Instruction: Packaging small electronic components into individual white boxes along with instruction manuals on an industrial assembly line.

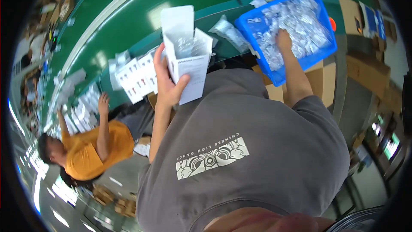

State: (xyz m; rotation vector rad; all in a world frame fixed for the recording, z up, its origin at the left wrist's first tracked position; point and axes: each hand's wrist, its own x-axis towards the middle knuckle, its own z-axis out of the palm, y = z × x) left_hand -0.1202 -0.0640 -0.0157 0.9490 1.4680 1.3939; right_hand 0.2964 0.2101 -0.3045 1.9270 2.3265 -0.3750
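Closest to my camera, a grey T-shirt (274,146) with a pale printed panel fills the lower middle. Going from the left, I see a co-worker (98,148) in an orange top, both arms reaching toward stacked white packages (81,114) along the green table (128,25). Next come white sheets (136,81) printed with rows of small pictures. Just right of them I have the left hand (169,85) closed around a white box (192,77), thumb on its near face; the box is tilted, its top flap raised, with clear plastic wrapping (195,47) showing inside. Beyond it, a clear bag (231,34) lies on the table beside the blue bin (316,60). My right hand (283,41) reaches into that bin, its fingers down among small clear packets (307,21); I cannot tell whether they grip one. Farther right stands an open carton (350,17).
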